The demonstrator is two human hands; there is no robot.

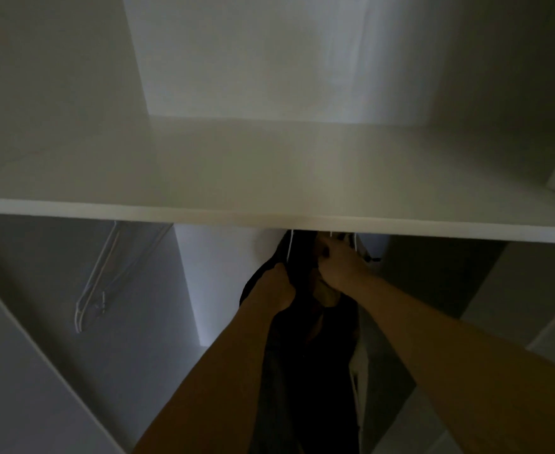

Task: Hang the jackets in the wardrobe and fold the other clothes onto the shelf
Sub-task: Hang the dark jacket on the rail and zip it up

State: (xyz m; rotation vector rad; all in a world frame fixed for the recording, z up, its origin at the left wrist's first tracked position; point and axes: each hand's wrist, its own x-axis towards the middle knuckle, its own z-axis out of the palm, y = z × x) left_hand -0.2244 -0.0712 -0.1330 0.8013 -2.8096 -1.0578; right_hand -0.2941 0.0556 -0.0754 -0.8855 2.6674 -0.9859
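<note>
A dark jacket (315, 371) hangs below the white wardrobe shelf (269, 221), its top hidden under the shelf edge. My left hand (277, 288) grips the jacket's left shoulder. My right hand (340, 263) grips the fabric near the collar, close to a thin white hanger (290, 249) that shows just under the shelf. The light is dim and the rail is out of sight.
Several empty white hangers (100, 290) hang at the left under the shelf. The shelf top (253, 158) is bare. White wardrobe walls (223, 283) stand behind and at both sides. A pale garment edge (359, 362) shows to the right of the jacket.
</note>
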